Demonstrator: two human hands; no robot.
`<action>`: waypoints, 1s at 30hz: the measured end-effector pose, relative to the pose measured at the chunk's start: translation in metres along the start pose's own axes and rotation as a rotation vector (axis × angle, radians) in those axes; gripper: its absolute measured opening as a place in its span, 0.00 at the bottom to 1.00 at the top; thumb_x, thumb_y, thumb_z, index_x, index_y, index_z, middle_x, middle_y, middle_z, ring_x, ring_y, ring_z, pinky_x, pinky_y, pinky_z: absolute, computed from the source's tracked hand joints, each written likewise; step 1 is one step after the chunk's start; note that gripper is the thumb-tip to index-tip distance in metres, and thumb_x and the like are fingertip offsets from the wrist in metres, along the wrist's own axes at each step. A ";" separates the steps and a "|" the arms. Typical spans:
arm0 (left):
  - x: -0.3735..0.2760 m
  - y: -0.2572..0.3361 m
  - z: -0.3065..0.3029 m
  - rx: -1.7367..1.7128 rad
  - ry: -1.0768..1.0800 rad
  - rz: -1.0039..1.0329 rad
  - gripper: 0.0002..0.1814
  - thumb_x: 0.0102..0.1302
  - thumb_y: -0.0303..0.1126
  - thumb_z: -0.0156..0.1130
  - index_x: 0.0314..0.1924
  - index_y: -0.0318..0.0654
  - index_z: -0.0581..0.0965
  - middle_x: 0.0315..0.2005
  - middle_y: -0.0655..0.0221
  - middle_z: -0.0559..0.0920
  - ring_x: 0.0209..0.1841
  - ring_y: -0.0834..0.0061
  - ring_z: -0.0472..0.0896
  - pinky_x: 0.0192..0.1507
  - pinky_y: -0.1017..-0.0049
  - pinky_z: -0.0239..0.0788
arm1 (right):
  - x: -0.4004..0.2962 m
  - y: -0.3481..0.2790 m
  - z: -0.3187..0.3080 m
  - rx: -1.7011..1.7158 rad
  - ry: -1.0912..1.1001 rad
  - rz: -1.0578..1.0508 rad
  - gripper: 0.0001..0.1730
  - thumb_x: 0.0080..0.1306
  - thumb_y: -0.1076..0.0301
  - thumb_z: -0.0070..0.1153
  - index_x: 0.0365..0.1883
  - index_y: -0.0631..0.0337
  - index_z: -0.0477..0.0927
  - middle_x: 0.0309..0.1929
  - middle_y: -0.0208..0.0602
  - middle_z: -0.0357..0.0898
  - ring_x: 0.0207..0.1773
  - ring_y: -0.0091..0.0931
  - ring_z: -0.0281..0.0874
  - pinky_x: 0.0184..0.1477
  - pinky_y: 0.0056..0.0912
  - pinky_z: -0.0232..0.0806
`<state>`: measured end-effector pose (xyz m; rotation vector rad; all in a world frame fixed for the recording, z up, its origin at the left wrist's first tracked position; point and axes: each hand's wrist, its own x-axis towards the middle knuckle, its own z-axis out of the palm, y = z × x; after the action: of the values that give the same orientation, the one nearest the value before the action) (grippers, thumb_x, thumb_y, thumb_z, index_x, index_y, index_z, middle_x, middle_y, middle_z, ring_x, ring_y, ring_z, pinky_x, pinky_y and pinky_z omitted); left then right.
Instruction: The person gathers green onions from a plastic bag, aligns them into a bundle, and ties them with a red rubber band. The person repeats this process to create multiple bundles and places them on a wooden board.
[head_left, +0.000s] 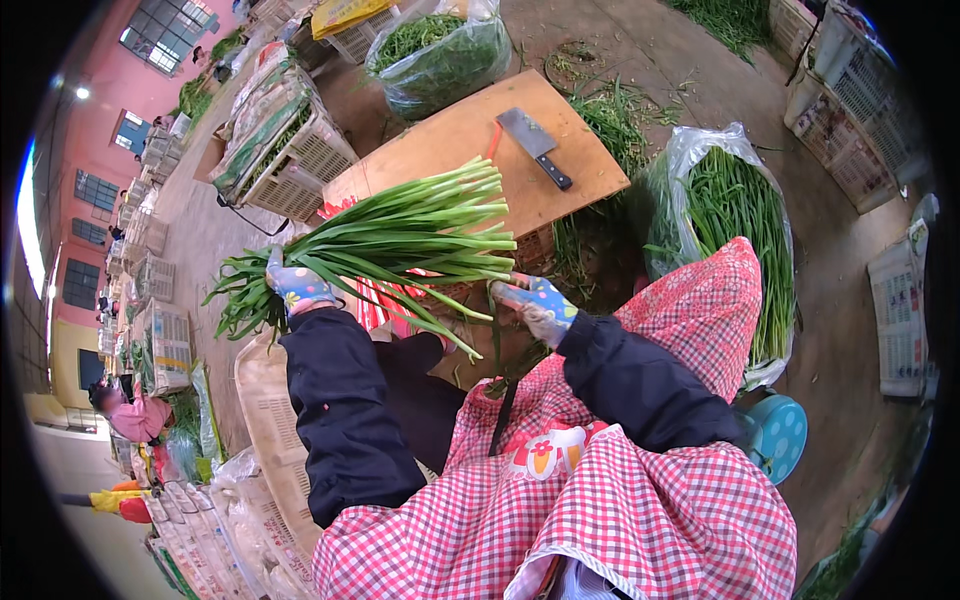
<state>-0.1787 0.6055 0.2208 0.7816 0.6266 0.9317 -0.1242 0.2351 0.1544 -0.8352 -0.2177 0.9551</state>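
My left hand (300, 287), in a blue patterned glove, is closed around the leafy end of a bunch of long green stalks (405, 225). The pale cut ends fan out to the right, over the near edge of a wooden board (450, 150). Just below those ends, my right hand (536, 304), gloved alike, pinches a thin green leaf (495, 337) that hangs down. A cleaver (534, 146) with a black handle lies on the board beside a red strip (495, 140). Red and white ties (371, 304) show under the bunch.
Right of the board stands a plastic-lined container of green stalks (739, 225), with a turquoise stool (780, 439) nearby. Another bag of greens (442, 64) is beyond the board. A crate (300, 169) stands at left, a long beige crate (274, 420) by my left arm. A person (135, 412) sits far left.
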 end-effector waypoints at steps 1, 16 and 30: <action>-0.003 -0.001 0.003 0.007 0.021 0.028 0.16 0.64 0.40 0.49 0.36 0.33 0.75 0.32 0.56 0.80 0.33 0.60 0.79 0.41 0.62 0.75 | 0.003 0.004 0.008 0.043 0.046 -0.124 0.15 0.67 0.66 0.53 0.49 0.64 0.76 0.41 0.27 0.77 0.41 0.15 0.71 0.46 0.18 0.65; -0.003 0.004 -0.018 0.131 0.101 0.203 0.15 0.60 0.43 0.55 0.36 0.38 0.75 0.34 0.61 0.80 0.35 0.61 0.78 0.39 0.60 0.72 | -0.029 -0.030 -0.032 -0.601 -0.042 0.051 0.32 0.63 0.55 0.55 0.60 0.65 0.66 0.55 0.41 0.72 0.52 0.22 0.70 0.51 0.27 0.64; 0.004 -0.039 -0.079 0.254 0.236 0.143 0.25 0.64 0.50 0.44 0.49 0.39 0.75 0.52 0.58 0.77 0.53 0.58 0.73 0.56 0.57 0.62 | 0.036 0.039 0.001 -0.238 0.335 -0.324 0.11 0.62 0.72 0.56 0.42 0.67 0.79 0.29 0.23 0.77 0.28 0.12 0.67 0.29 0.17 0.61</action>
<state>-0.2187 0.6190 0.1432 0.9595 0.9171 1.0980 -0.1282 0.2763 0.1210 -1.1254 -0.1711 0.4816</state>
